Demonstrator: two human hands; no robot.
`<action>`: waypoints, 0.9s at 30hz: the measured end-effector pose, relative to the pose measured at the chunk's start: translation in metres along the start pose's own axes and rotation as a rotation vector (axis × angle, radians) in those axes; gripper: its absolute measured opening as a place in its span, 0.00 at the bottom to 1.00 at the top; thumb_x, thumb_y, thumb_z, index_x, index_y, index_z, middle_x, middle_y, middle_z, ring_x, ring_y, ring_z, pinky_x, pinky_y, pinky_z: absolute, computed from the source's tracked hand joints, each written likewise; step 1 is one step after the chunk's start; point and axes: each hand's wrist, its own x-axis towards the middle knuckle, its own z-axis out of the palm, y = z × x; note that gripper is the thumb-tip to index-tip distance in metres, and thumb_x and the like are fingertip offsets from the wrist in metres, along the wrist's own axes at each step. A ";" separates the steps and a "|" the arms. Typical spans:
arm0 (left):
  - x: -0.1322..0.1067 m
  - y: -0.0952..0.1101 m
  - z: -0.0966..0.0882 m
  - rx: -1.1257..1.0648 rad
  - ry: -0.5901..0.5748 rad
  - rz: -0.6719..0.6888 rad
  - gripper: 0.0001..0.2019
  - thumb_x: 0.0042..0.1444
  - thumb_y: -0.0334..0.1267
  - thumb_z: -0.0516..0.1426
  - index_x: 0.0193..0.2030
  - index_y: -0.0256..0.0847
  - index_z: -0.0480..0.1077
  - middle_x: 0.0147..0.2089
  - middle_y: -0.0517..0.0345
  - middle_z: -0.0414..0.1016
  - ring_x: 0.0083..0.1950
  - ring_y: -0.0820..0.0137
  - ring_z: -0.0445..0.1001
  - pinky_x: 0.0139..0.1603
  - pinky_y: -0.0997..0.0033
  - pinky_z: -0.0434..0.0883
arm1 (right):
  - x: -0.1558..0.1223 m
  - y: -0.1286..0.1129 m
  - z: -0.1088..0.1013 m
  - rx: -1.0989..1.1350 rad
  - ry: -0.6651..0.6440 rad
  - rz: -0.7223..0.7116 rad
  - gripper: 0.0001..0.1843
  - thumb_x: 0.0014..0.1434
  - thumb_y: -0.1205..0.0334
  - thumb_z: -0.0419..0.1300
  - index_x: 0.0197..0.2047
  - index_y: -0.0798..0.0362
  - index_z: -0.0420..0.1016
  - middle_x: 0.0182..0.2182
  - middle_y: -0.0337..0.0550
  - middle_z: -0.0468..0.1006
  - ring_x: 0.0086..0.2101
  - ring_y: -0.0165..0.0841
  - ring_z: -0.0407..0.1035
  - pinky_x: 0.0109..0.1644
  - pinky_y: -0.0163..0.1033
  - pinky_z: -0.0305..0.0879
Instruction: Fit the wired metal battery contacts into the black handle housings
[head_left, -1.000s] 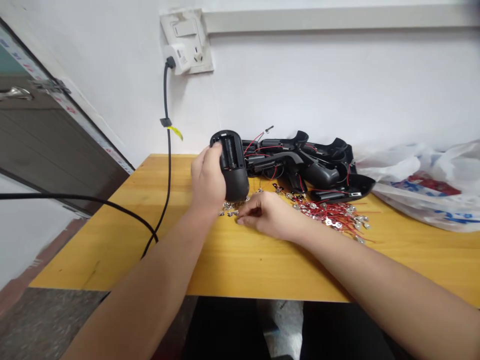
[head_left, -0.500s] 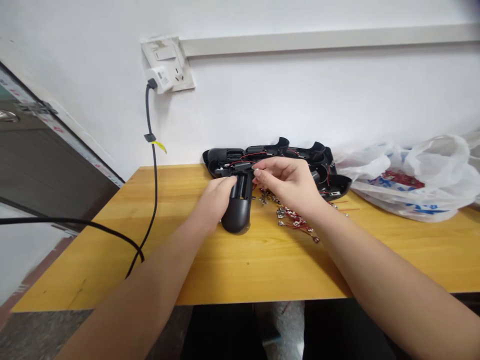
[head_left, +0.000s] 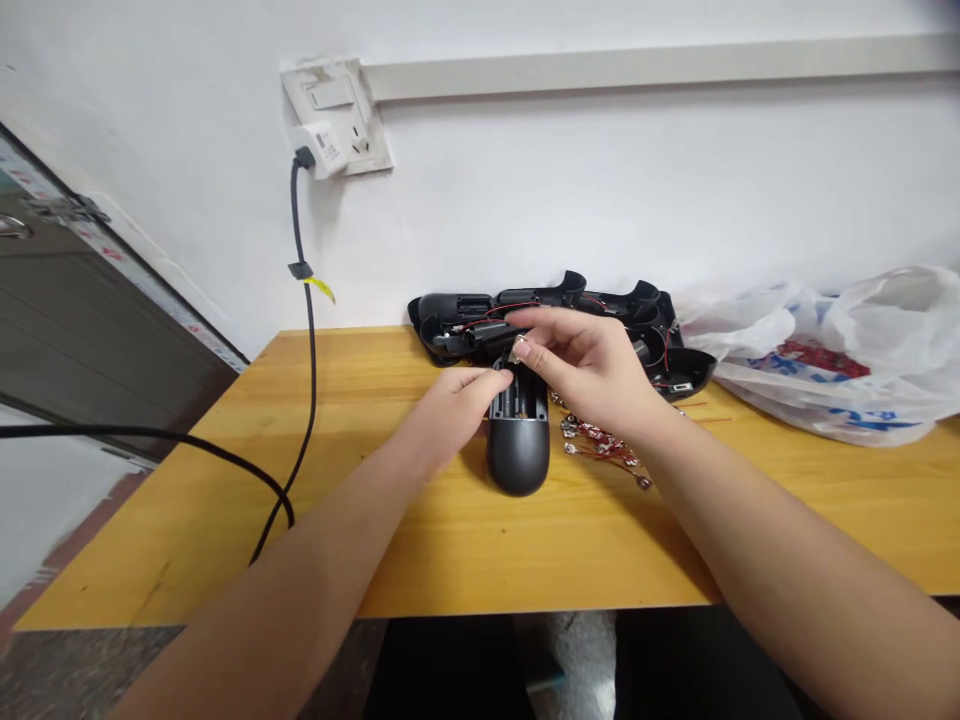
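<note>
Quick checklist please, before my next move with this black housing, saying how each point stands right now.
1. Left hand on the black housing: ok, thumb over its left side.
2. Battery compartment uncovered: ok, open side in view.
3. Metal contact pinched in the right hand: ok.
4. Contact seated: not ok, it is between thumb and finger at the far end.
5. More contacts with red wires nearby: ok, right of the housing.

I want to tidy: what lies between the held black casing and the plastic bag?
In the head view: the right hand, red-wired metal pieces and black housings.
</note>
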 end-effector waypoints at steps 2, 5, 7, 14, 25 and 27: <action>0.000 -0.001 -0.001 -0.001 -0.005 -0.004 0.16 0.59 0.49 0.61 0.29 0.37 0.70 0.31 0.58 0.70 0.35 0.71 0.67 0.36 0.72 0.64 | 0.000 0.000 0.000 -0.040 0.010 -0.032 0.09 0.63 0.61 0.67 0.45 0.55 0.83 0.39 0.46 0.84 0.37 0.33 0.77 0.39 0.39 0.73; -0.001 -0.002 0.000 -0.044 -0.013 -0.021 0.15 0.58 0.49 0.61 0.32 0.38 0.71 0.32 0.58 0.71 0.36 0.69 0.69 0.37 0.70 0.66 | 0.000 0.001 0.000 -0.063 0.044 -0.030 0.06 0.61 0.61 0.69 0.40 0.54 0.82 0.36 0.44 0.84 0.35 0.33 0.77 0.38 0.39 0.73; -0.002 -0.001 0.000 -0.068 -0.024 -0.018 0.15 0.58 0.49 0.61 0.32 0.38 0.72 0.32 0.58 0.72 0.37 0.68 0.70 0.39 0.69 0.67 | 0.000 0.001 0.000 -0.079 0.050 -0.026 0.06 0.61 0.60 0.69 0.38 0.54 0.82 0.35 0.43 0.84 0.34 0.33 0.76 0.38 0.39 0.72; -0.006 0.005 0.001 -0.100 -0.047 0.000 0.14 0.59 0.48 0.61 0.34 0.37 0.73 0.34 0.57 0.73 0.39 0.69 0.71 0.40 0.69 0.69 | 0.000 0.005 -0.001 -0.085 0.043 -0.074 0.05 0.61 0.60 0.69 0.37 0.53 0.83 0.36 0.43 0.84 0.36 0.34 0.76 0.41 0.41 0.72; -0.009 0.007 0.000 -0.134 -0.029 0.005 0.14 0.59 0.48 0.62 0.36 0.37 0.74 0.35 0.57 0.73 0.37 0.70 0.70 0.37 0.71 0.70 | 0.001 0.001 0.000 0.080 0.034 0.035 0.08 0.57 0.56 0.73 0.36 0.51 0.85 0.36 0.44 0.85 0.36 0.35 0.77 0.42 0.42 0.76; -0.008 0.008 0.001 -0.134 -0.027 0.013 0.14 0.58 0.48 0.62 0.36 0.37 0.74 0.35 0.57 0.73 0.37 0.70 0.70 0.38 0.71 0.70 | 0.001 0.002 0.000 0.070 0.044 0.039 0.08 0.56 0.56 0.73 0.36 0.51 0.85 0.37 0.44 0.85 0.37 0.36 0.78 0.43 0.43 0.77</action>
